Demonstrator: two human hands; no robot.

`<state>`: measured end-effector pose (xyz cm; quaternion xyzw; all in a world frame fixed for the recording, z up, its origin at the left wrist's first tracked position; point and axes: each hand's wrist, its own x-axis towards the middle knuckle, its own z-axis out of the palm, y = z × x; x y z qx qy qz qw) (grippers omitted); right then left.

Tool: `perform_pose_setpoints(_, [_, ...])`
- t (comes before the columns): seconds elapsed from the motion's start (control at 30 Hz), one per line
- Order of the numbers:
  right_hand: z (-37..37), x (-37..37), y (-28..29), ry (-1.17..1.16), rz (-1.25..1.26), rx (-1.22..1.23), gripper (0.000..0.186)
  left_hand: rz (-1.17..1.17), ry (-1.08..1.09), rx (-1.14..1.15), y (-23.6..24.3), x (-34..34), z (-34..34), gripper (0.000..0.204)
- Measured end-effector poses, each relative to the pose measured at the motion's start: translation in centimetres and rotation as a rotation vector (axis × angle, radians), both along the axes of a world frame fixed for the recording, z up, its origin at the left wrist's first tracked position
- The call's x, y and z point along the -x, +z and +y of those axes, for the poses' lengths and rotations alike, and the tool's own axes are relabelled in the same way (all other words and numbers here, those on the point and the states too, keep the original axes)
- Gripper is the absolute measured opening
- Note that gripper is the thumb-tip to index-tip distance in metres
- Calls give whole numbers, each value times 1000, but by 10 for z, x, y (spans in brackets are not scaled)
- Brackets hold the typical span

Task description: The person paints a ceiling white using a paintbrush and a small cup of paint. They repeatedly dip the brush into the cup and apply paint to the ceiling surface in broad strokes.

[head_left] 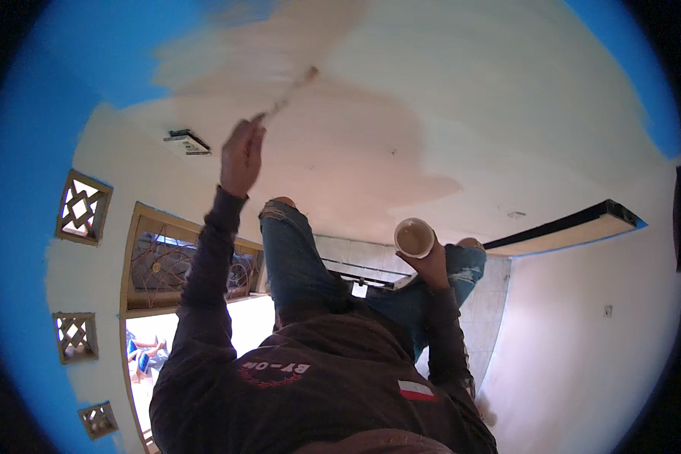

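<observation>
My left hand (242,155) is raised in front of the wall, fingers closed round the handle of a slim paintbrush (284,100). The brush slants up to the right, and its small dark tip is at or very near the wall; contact cannot be told. Around it, the wall (340,144) carries a damp-looking beige-pink patch over paler paint. Lower and to the right, my right hand (433,268) grips a white cup (415,237) of light brown paint, its mouth facing up, beside my right knee.
Bright blue paint (23,197) covers the left side. Three latticed vents (84,206) run down there, next to a doorway with an ironwork transom (178,268). A switch plate (188,143) hangs near my left hand. On the right, a black-edged shelf (564,231) juts out.
</observation>
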<state>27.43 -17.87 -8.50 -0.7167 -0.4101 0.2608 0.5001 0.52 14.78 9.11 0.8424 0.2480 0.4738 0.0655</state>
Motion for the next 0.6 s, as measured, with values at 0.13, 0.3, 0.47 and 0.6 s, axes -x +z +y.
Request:
perform_pose_setpoints(0.13, [1, 0, -6, 15, -10, -20, 79, 90, 184, -314, 73, 15, 57, 33])
perform_pose_setpoints(0.3, [2, -2, -10, 10, 19, -51, 76, 238, 159, -533, 123, 13, 99, 37])
perform_pose_setpoints(0.47, [2, -2, -14, 20, 14, -48, 75, 355, 129, -570, 134, 16, 132, 38])
perform_pose_setpoints(0.6, [0, 0, -3, 26, -16, -29, 76, 418, 181, -504, 137, 26, 151, 38])
